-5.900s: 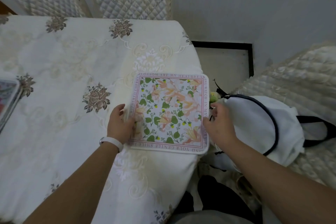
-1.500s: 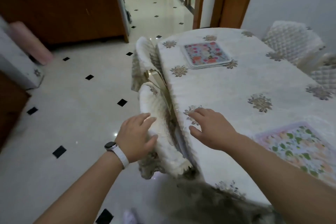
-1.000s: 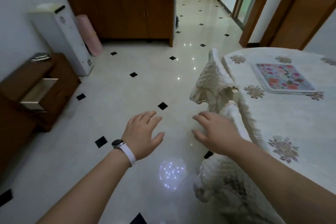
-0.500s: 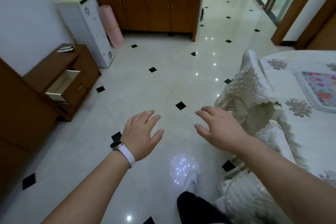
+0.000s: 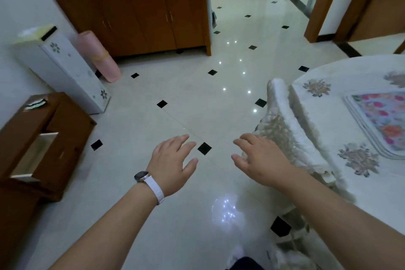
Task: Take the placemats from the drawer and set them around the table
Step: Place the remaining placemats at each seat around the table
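Note:
A stack of floral placemats (image 5: 381, 123) lies on the table (image 5: 324, 116) at the right edge, over a cream embroidered cloth. At the far left a low brown cabinet has its drawer (image 5: 32, 155) pulled out; what is inside is not visible. My left hand (image 5: 173, 162), with a white watch on the wrist, hovers over the floor with fingers spread and holds nothing. My right hand (image 5: 260, 158) is also held out flat and empty, just left of the chair beside the table.
A quilted cream chair (image 5: 287, 129) stands tucked against the table's left side. A white floral bin (image 5: 63, 72) and a pink roll (image 5: 98, 57) stand by the left wall. A large wooden cabinet (image 5: 140, 13) is at the back, with glossy tiled floor (image 5: 197, 105) between.
I laid a green floral placemat on the table, then turned left away from it. Both hands came off the chair and table and now hover empty over the floor, and the drawer has come nearer.

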